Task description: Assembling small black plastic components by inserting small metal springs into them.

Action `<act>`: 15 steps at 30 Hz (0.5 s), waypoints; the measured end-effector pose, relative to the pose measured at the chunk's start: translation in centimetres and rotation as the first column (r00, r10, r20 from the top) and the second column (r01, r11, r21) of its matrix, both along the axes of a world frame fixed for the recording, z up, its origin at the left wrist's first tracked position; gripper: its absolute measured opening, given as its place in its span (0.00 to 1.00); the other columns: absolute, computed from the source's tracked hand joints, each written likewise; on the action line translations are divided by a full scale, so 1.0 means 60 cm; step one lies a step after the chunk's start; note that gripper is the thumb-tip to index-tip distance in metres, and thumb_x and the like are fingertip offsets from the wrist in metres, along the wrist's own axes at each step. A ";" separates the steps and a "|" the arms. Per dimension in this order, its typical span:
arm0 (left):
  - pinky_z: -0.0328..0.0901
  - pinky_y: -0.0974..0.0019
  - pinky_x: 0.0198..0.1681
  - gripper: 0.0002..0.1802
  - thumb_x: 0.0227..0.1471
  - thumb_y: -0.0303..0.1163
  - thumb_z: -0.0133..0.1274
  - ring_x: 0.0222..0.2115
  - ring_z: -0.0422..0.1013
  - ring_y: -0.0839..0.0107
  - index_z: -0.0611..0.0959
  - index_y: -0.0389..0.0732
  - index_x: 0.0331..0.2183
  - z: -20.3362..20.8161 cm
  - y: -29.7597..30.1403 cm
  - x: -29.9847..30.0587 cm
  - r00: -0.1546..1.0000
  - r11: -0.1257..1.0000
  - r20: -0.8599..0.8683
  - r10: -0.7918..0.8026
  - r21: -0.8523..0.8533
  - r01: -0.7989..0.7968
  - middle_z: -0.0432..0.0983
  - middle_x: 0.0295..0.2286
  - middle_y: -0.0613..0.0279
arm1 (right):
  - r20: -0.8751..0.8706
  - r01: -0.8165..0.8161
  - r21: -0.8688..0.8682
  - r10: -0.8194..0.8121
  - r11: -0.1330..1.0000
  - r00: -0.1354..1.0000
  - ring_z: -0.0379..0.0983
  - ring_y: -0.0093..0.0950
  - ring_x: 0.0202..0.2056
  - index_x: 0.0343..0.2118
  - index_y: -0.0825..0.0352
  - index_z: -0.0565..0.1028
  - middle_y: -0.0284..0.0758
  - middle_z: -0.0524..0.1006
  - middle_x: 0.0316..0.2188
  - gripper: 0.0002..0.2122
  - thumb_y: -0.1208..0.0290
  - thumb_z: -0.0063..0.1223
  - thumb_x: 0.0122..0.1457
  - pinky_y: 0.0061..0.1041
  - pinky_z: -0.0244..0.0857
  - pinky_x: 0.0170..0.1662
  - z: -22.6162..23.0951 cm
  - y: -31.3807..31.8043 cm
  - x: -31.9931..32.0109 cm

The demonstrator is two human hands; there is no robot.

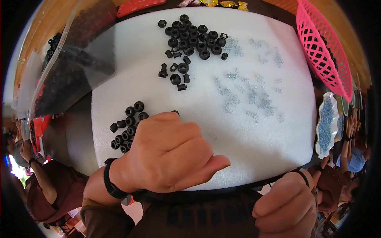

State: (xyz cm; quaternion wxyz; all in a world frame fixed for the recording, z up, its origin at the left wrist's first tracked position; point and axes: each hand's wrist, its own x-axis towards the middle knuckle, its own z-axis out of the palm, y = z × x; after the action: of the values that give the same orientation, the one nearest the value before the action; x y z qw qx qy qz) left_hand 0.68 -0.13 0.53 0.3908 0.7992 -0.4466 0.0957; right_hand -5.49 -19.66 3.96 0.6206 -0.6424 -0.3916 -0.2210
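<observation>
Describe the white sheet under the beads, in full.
The white sheet looks like foam, faintly textured, lying flat on a dark table; its edges look bowed. Black beads rest in clusters at its upper middle and lower left, clear bluish beads at right. The left hand hides part; contact is unclear.

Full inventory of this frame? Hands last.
Foam sheet: one, white, centre.
Table: one, dark, beneath sheet.
Round parts: dozens, black, upper and lower-left sheet.
Spool parts: several, black, near round parts.
Translucent pieces: many, bluish, sheet's right half, tray.
Scalloped tray: one, white, right.
Lattice basket: one, pink, upper right.
Container: one, clear, left.
Unidentified items: at least two, red, top, left edges.
Packets: several, mostly gold, top edge.
Co-workers: at least two, dark-red clothing, both sides.
Wristbands: two, dark, wearer's wrists.
Left hand: one, bare, lower-left sheet.
Right hand: one, bare, lower right.
</observation>
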 end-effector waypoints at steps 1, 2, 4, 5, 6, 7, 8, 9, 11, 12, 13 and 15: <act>0.51 0.66 0.14 0.13 0.38 0.34 0.60 0.10 0.57 0.65 0.72 0.39 0.17 0.000 0.000 0.000 1.000 1.000 -0.005 -0.009 0.013 0.009 0.61 0.12 0.62 | 0.006 -0.002 0.003 0.002 1.000 1.000 0.63 0.24 0.21 0.22 0.61 0.73 0.26 0.68 0.20 0.07 0.72 0.56 0.36 0.28 0.65 0.25 -0.003 0.000 0.002; 0.51 0.66 0.14 0.13 0.38 0.34 0.60 0.10 0.57 0.65 0.72 0.39 0.17 0.002 0.001 0.000 1.000 1.000 0.000 -0.008 0.016 0.008 0.61 0.12 0.62 | -0.021 -0.056 0.027 0.057 0.998 0.998 0.63 0.25 0.22 0.23 0.62 0.74 0.27 0.68 0.20 0.06 0.71 0.56 0.38 0.28 0.65 0.25 -0.005 0.001 0.005; 0.52 0.67 0.13 0.14 0.39 0.36 0.61 0.10 0.57 0.66 0.73 0.40 0.18 0.007 0.003 -0.003 1.000 1.000 0.023 0.000 -0.006 0.000 0.63 0.13 0.63 | -0.043 -0.111 0.055 0.114 0.992 0.993 0.64 0.26 0.22 0.23 0.63 0.74 0.28 0.69 0.21 0.06 0.69 0.57 0.41 0.28 0.65 0.26 -0.016 -0.001 0.019; 0.52 0.67 0.13 0.14 0.39 0.36 0.61 0.10 0.57 0.66 0.73 0.40 0.18 0.008 0.001 -0.005 1.000 1.000 0.026 0.001 -0.004 -0.001 0.63 0.13 0.63 | 0.046 -0.236 0.076 0.233 0.969 0.971 0.64 0.28 0.22 0.25 0.65 0.75 0.31 0.69 0.21 0.08 0.67 0.56 0.45 0.29 0.65 0.27 -0.030 -0.003 0.034; 0.51 0.68 0.13 0.13 0.36 0.34 0.62 0.10 0.57 0.68 0.73 0.41 0.17 0.009 -0.004 -0.008 0.999 0.992 -0.028 -0.020 -0.127 0.016 0.62 0.13 0.65 | 0.136 -0.358 0.086 0.345 0.930 0.929 0.65 0.30 0.23 0.26 0.67 0.76 0.34 0.70 0.22 0.10 0.65 0.56 0.48 0.30 0.65 0.27 -0.041 -0.005 0.043; 0.50 0.70 0.13 0.13 0.32 0.32 0.63 0.10 0.57 0.70 0.73 0.41 0.16 0.010 -0.006 -0.013 0.996 0.968 -0.081 -0.046 -0.250 0.025 0.62 0.14 0.67 | 0.138 -0.359 0.087 0.346 0.929 0.928 0.65 0.30 0.23 0.26 0.67 0.76 0.34 0.70 0.22 0.10 0.65 0.56 0.48 0.30 0.65 0.27 -0.048 -0.002 0.040; 0.50 0.70 0.13 0.13 0.32 0.32 0.63 0.10 0.57 0.70 0.73 0.41 0.16 0.008 -0.007 -0.018 0.996 0.968 -0.080 -0.046 -0.248 0.024 0.62 0.14 0.67 | 0.092 -0.381 0.115 0.372 0.917 0.924 0.66 0.31 0.24 0.28 0.69 0.76 0.36 0.70 0.23 0.12 0.63 0.54 0.51 0.31 0.64 0.27 -0.053 0.001 0.035; 0.51 0.71 0.13 0.12 0.32 0.31 0.63 0.11 0.59 0.70 0.74 0.40 0.18 0.004 -0.008 -0.024 0.997 0.932 -0.041 -0.070 -0.359 0.051 0.64 0.14 0.65 | 0.047 -0.401 0.145 0.399 0.904 0.916 0.67 0.32 0.25 0.29 0.71 0.76 0.38 0.70 0.24 0.14 0.61 0.53 0.53 0.32 0.64 0.27 -0.055 0.003 0.032; 0.58 0.64 0.18 0.16 0.44 0.43 0.58 0.14 0.63 0.71 0.76 0.41 0.22 0.001 -0.008 -0.035 0.987 0.860 -0.014 -0.162 -0.491 0.135 0.66 0.16 0.64 | -0.019 -0.444 0.163 0.452 0.881 0.892 0.67 0.33 0.25 0.29 0.72 0.75 0.39 0.71 0.25 0.15 0.61 0.53 0.53 0.32 0.64 0.27 -0.050 0.003 0.039; 0.58 0.64 0.18 0.16 0.44 0.43 0.58 0.14 0.63 0.71 0.76 0.41 0.22 0.001 -0.012 -0.035 0.986 0.859 -0.017 -0.166 -0.494 0.136 0.66 0.16 0.64 | -0.079 -0.486 0.186 0.506 0.854 0.859 0.67 0.33 0.25 0.29 0.74 0.75 0.40 0.71 0.25 0.16 0.61 0.53 0.53 0.33 0.64 0.27 -0.047 0.003 0.041; 0.57 0.66 0.18 0.11 0.39 0.38 0.60 0.15 0.60 0.72 0.77 0.42 0.22 0.003 -0.027 -0.034 0.990 0.803 0.060 -0.128 -0.580 0.139 0.64 0.16 0.66 | -0.087 -0.482 0.187 0.503 0.856 0.860 0.67 0.33 0.25 0.29 0.74 0.75 0.40 0.71 0.25 0.16 0.61 0.53 0.53 0.33 0.64 0.27 -0.047 0.002 0.042; 0.58 0.68 0.19 0.08 0.31 0.32 0.60 0.17 0.58 0.74 0.79 0.49 0.22 0.022 -0.068 -0.059 0.991 0.701 -0.023 0.131 -0.705 -0.109 0.61 0.16 0.71 | -0.237 -0.529 0.277 0.590 0.802 0.772 0.67 0.34 0.24 0.29 0.76 0.74 0.39 0.71 0.25 0.17 0.61 0.52 0.55 0.33 0.64 0.27 -0.047 0.001 0.037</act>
State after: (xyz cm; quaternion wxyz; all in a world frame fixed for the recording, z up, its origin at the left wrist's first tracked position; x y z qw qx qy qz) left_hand -2.88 -4.20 1.83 0.6523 0.6156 -0.3290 0.2955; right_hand -3.25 -19.60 1.15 0.7713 -0.4587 -0.4393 0.0415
